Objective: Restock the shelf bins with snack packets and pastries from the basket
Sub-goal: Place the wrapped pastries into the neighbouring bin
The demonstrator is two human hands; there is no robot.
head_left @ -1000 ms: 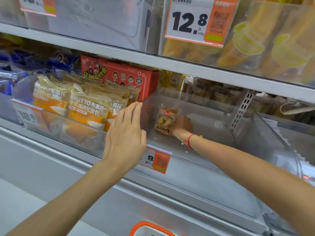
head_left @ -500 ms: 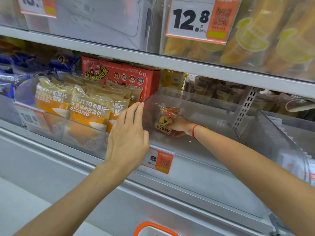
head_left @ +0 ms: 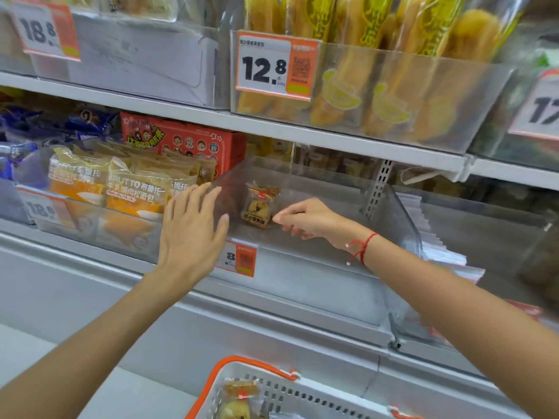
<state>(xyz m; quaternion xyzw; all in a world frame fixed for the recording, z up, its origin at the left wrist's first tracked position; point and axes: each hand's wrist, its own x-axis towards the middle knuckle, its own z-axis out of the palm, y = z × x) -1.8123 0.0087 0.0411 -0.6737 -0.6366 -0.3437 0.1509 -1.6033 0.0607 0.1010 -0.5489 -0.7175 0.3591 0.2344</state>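
Standing in the left bin on the middle shelf, the orange bread packets (head_left: 133, 189) form a front row of two with at least one more partly hidden behind; the exact total cannot be told. A red carton (head_left: 193, 146) sits at the far side behind them, and blue packets (head_left: 18, 152) crowd the far left.

Just right of the bread, the left hand (head_left: 190, 234) is raised palm-down in front of the clear divider between the two bins, its fingers (head_left: 205, 195) straight and slightly spread, holding nothing; whether they touch the plastic cannot be told.

The clear shelf bin (head_left: 317, 285) to the right holds one pastry packet (head_left: 261, 205), standing upright near the bin's left side. The right hand (head_left: 311, 219) reaches in from the right, wrist bent, fingers loosely curled with the tips just beside the packet's lower right corner; they do not grip it. A red string bracelet (head_left: 363, 246) circles that wrist.

Four price tags show: 18.8 (head_left: 45, 28) and 12.8 (head_left: 275, 65) on the upper shelf, 18.8 (head_left: 42, 210) and 8 (head_left: 239, 258) on the middle one.

At the near bottom, one white basket (head_left: 272, 391) with orange handles holds at least one more pastry (head_left: 239, 400).
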